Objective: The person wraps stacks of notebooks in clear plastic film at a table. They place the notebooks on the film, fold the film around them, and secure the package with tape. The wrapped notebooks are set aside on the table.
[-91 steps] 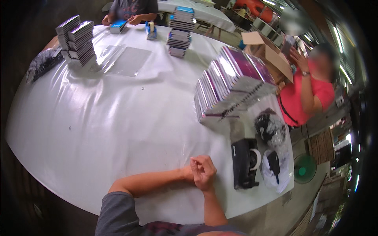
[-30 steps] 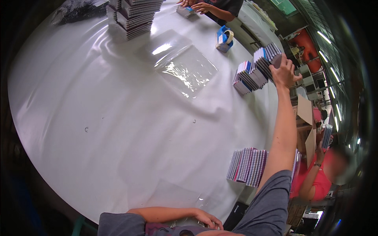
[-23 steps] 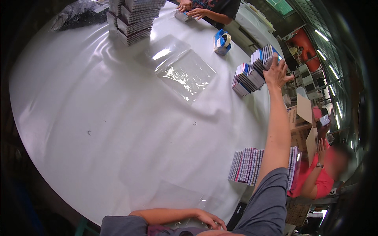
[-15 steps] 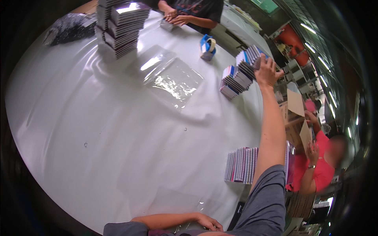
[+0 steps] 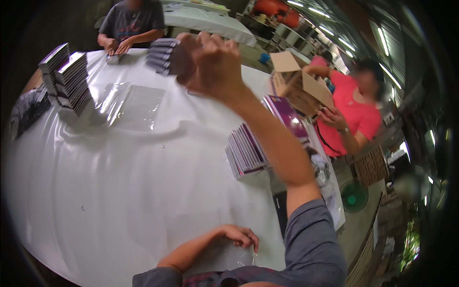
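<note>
My right hand (image 5: 215, 64) is raised over the far side of the table, its fingers wrapped round a small stack of notebooks (image 5: 164, 56) with dark, ridged edges. Motion blurs both, and the hand covers part of the stack. Near the front edge, my left hand (image 5: 239, 235) hangs low with its fingers bent down, pinching a piece of clear plastic film (image 5: 253, 258). Beside my right forearm stands a row of purple spiral notebooks (image 5: 245, 150), with a purple-covered notebook (image 5: 289, 117) behind it.
Tall stacks of notebooks (image 5: 67, 79) stand at the far left beside a black plastic bundle (image 5: 29, 111). Clear plastic bags (image 5: 138, 107) lie on the white table (image 5: 124, 186). One person (image 5: 131, 24) works across it; another in red (image 5: 354, 95) handles a cardboard box (image 5: 299, 88).
My right hand has lifted notebooks off the far-right pile and brought them up closer. My left hand has risen slightly, with clear film at its fingers. The view has swung right.
</note>
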Tool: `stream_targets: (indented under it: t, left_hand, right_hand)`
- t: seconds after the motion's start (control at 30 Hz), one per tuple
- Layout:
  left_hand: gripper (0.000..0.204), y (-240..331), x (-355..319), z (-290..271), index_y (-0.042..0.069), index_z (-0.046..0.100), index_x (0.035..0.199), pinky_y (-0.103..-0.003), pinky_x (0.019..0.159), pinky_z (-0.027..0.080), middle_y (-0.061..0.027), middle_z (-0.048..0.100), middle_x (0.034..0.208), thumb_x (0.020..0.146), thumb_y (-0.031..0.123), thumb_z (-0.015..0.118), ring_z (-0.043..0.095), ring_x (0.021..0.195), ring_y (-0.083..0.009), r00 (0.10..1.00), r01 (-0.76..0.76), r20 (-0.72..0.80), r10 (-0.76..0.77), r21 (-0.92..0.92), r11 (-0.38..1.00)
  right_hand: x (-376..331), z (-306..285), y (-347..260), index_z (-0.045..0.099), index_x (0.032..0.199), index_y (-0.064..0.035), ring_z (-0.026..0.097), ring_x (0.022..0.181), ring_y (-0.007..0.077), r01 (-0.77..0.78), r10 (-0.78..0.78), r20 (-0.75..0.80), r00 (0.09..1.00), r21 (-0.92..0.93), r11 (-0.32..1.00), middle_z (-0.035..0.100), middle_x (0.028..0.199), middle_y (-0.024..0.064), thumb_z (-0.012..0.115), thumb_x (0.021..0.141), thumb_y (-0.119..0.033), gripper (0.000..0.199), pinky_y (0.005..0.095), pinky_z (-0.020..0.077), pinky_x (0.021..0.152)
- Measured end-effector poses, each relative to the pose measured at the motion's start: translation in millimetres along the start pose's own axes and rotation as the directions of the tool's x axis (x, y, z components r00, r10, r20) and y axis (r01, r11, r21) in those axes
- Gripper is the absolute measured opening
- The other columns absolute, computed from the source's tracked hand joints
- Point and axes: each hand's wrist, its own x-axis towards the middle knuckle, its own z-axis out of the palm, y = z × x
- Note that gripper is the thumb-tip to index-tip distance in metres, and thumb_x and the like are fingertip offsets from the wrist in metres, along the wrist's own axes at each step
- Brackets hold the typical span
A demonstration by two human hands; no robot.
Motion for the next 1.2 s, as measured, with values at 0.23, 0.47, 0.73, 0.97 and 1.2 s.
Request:
stream_targets:
  t: [0.23, 0.47, 0.73, 0.97, 1.2]
  left_hand:
    - [0.031, 49, -34, -9, 0.002, 0.057, 0.092, -0.024, 0.051, 0.03, -0.0018, 0.048, 0.076, 0.069, 0.02, 0.047, 0.04, 0.061, -0.0086, 0.606, -0.202, -0.735, 0.304, 0.227, 0.953]
    - [0.081, 124, -50, 71, 0.007, 0.039, 0.135, -0.044, 0.091, 0.05, -0.0149, 0.054, 0.126, 0.086, 0.071, 0.027, 0.058, 0.111, -0.0258, 0.373, -0.613, -0.819, 0.437, 0.136, 0.778]
    - [0.071, 107, -38, 159, 0.005, 0.045, 0.127, -0.041, 0.087, 0.05, -0.0139, 0.059, 0.115, 0.085, 0.061, 0.05, 0.061, 0.1, -0.024, 0.207, -0.522, -0.915, 0.347, 0.196, 0.83]
    - [0.079, 27, -59, 188, 0.008, 0.031, 0.132, -0.035, 0.087, 0.048, -0.0113, 0.058, 0.11, 0.068, 0.011, 0.078, 0.058, 0.101, -0.0219, -0.175, -0.26, -0.835, 0.521, 0.55, 0.794]
    - [0.099, -19, -57, 181, 0.008, 0.019, 0.139, -0.035, 0.106, 0.028, -0.0126, 0.041, 0.13, 0.061, 0.01, 0.08, 0.038, 0.123, -0.0229, 0.061, 0.063, -0.654, 0.754, 0.756, 0.651]
  right_hand:
    - [-131, -178, -86, 0.055, 0.11, -0.0189, 0.054, 0.074, 0.0191, -0.225, 0.217, 0.059, 0.974, 0.256, 0.94, 0.051, 0.081, 0.0016, 0.073, 0.046, -0.025, 0.066, 0.0352, 0.0373, 0.062]
    - [-227, -254, -101, 0.06, 0.112, -0.0133, 0.053, 0.073, 0.0185, -0.164, 0.168, 0.022, 0.986, -0.124, 0.979, 0.055, 0.084, 0.0028, 0.079, 0.054, -0.034, 0.064, 0.0347, 0.0354, 0.066]
    - [-282, -225, -154, 0.06, 0.111, -0.0288, 0.051, 0.084, 0.0166, -0.037, 0.037, -0.007, 0.999, -0.309, 0.95, 0.055, 0.095, 0.0026, 0.074, 0.069, -0.033, 0.045, 0.0382, 0.0313, 0.07]
    - [-298, -255, -184, 0.03, 0.139, -0.0056, 0.043, 0.118, 0.0331, -0.634, 0.538, 0.341, 0.771, 0.493, 0.596, 0.042, 0.13, 0.0165, 0.09, 0.048, -0.034, 0.112, 0.0451, 0.0306, 0.101]
    - [-340, -204, -190, -0.001, 0.147, -0.0113, 0.048, 0.116, 0.0245, -0.61, 0.434, 0.633, 0.641, 0.763, -0.212, 0.04, 0.131, 0.0131, 0.088, 0.058, -0.014, 0.126, 0.0361, 0.0435, 0.097]
